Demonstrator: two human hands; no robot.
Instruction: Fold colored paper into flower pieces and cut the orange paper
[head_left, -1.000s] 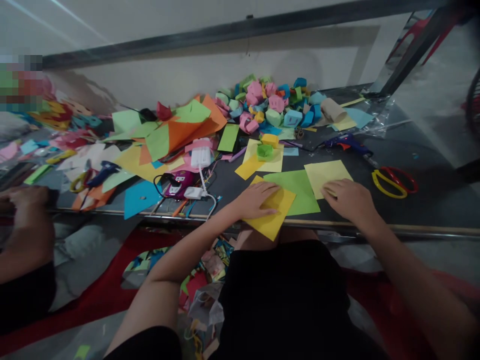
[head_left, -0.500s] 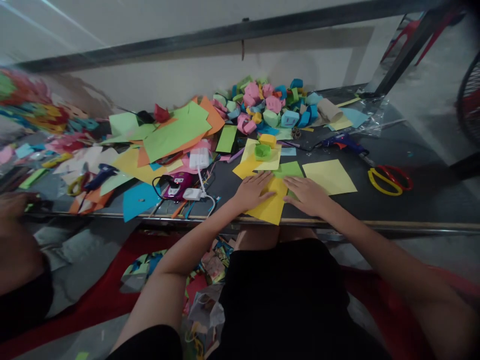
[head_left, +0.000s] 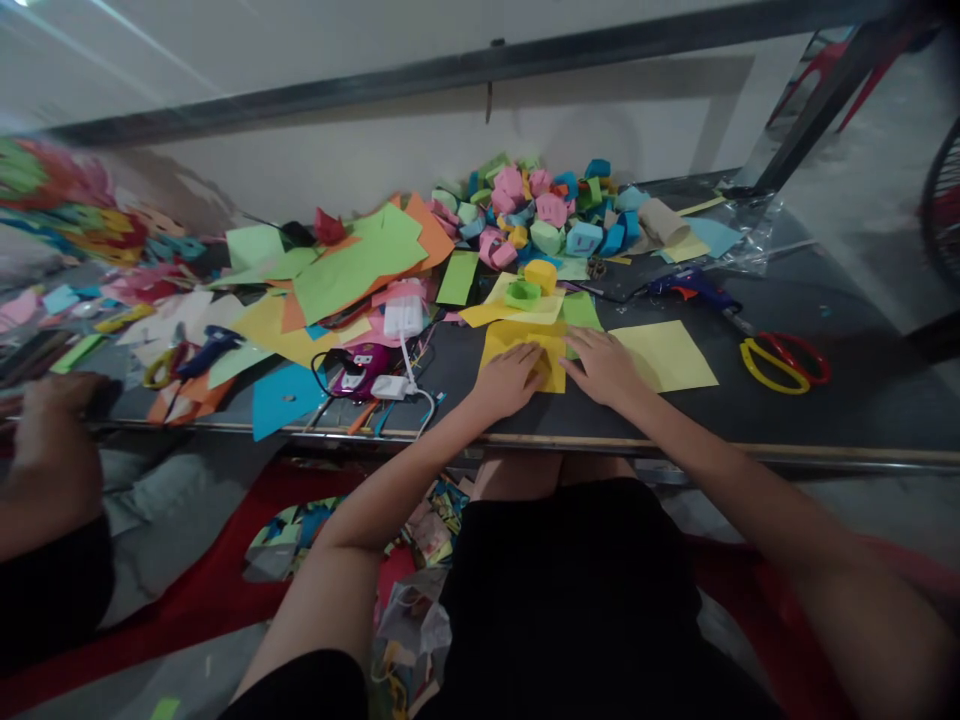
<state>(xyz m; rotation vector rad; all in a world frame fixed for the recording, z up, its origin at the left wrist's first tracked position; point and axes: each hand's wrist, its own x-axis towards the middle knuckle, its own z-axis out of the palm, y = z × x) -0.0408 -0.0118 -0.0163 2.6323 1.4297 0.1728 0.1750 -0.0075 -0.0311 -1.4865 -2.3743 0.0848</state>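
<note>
A yellow paper sheet point(head_left: 517, 345) lies on the dark table point(head_left: 787, 420) just in front of me. My left hand point(head_left: 510, 380) rests on its near left part with the fingers bent and pressing down. My right hand point(head_left: 606, 364) lies flat at its right edge, fingers stretched toward the left hand. A green sheet point(head_left: 579, 311) peeks out from under the yellow one, and a paler yellow sheet point(head_left: 664, 355) lies just to the right of my right hand.
Scissors with yellow and red handles point(head_left: 784, 360) and a blue glue gun point(head_left: 694, 288) lie at the right. A pile of folded coloured paper pieces point(head_left: 540, 215) sits at the back. Chargers and cables point(head_left: 382, 365) lie left of my hands. Another person's hand point(head_left: 56, 410) is far left.
My right hand moved left from the pale yellow sheet onto the yellow sheet. The yellow sheet was pushed farther onto the table and now covers most of the green one.
</note>
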